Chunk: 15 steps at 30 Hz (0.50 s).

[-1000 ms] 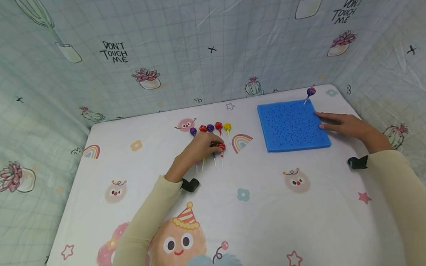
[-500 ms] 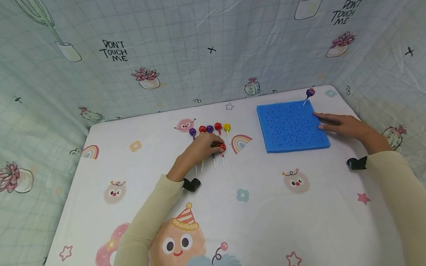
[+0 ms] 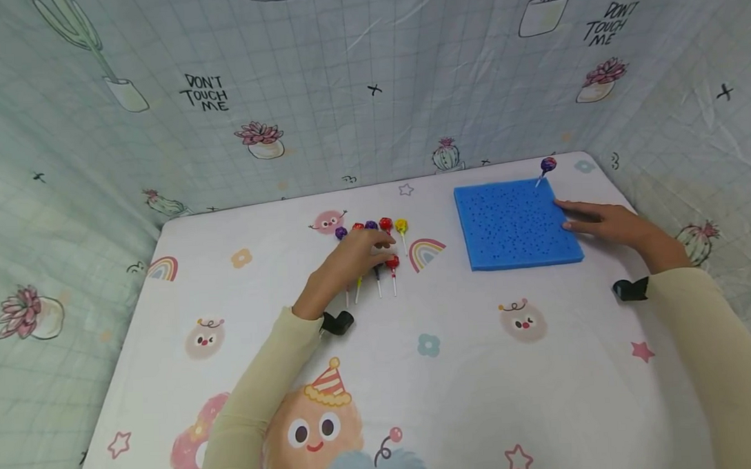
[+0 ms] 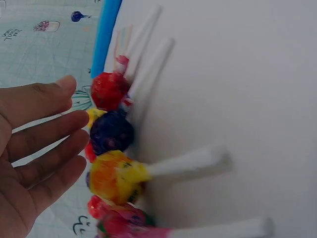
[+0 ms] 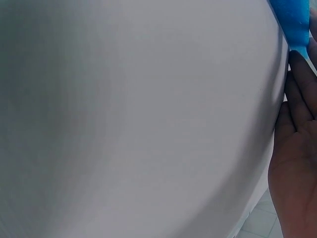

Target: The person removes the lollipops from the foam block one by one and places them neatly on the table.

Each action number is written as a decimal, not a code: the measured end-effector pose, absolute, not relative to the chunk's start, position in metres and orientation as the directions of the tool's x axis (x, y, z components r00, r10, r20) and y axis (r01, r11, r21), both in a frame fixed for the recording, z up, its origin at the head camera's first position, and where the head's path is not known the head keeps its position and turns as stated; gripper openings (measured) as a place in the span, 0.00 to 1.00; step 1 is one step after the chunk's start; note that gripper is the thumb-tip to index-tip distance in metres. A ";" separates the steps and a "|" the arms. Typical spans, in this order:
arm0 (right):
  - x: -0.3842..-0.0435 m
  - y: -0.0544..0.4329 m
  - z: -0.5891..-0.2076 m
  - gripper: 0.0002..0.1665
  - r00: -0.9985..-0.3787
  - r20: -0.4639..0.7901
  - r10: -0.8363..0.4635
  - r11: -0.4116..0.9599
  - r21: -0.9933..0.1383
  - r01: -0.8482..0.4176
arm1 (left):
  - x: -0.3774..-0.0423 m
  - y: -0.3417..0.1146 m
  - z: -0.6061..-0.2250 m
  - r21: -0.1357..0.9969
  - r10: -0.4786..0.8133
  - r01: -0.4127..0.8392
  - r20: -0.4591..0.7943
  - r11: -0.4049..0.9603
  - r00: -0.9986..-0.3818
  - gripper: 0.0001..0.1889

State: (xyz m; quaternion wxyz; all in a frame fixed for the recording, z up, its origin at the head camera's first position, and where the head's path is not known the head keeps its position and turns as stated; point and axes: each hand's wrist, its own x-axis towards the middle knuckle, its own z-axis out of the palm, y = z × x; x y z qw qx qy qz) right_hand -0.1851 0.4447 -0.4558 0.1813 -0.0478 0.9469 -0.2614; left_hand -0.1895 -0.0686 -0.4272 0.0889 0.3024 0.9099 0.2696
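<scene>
In the head view my left hand (image 3: 350, 259) hovers over two rows of lollipops, thumb and fingers apart. Its fingers look fairly straight in the left wrist view, with the tips right by the wrapped heads of a red lollipop (image 4: 109, 90), a dark blue lollipop (image 4: 111, 131) and a yellow lollipop (image 4: 116, 176). A pinkish-red lollipop (image 4: 126, 222) lies at the near end. My right hand (image 3: 620, 227) touches the right edge of a blue foam block (image 3: 512, 223) with extended fingers. One purple-red lollipop (image 3: 548, 164) stands tilted in the block's far right corner.
Behind the left hand lies the far row, including a purple lollipop (image 3: 341, 233), a red lollipop (image 3: 385, 223) and a yellow lollipop (image 3: 401, 225). A printed white cloth (image 3: 456, 397) covers the table. Patterned curtains (image 3: 320, 71) enclose its back and sides.
The left thumb and fingers have parted around the head of the nearer red lollipop, which now shows more fully. The right hand and the foam block have stayed in place.
</scene>
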 end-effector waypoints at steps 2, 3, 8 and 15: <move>-0.185 0.446 -0.456 0.46 -0.930 -0.320 -0.182 0.862 -0.508 0.006 | -0.191 -0.066 -0.424 0.545 0.599 0.510 0.018 0.666 -0.801 0.16; -0.186 0.446 -0.456 0.46 -0.930 -0.321 -0.181 0.862 -0.507 0.007 | -0.192 -0.064 -0.422 0.546 0.601 0.514 0.025 0.661 -0.799 0.16; -0.185 0.446 -0.456 0.47 -0.930 -0.319 -0.182 0.854 -0.521 0.011 | -0.197 -0.051 -0.415 0.547 0.619 0.554 0.082 0.627 -0.781 0.15; -0.184 0.445 -0.456 0.46 -0.930 -0.324 -0.175 0.854 -0.519 0.020 | -0.205 -0.012 -0.405 0.575 0.649 0.568 0.083 0.589 -0.757 0.16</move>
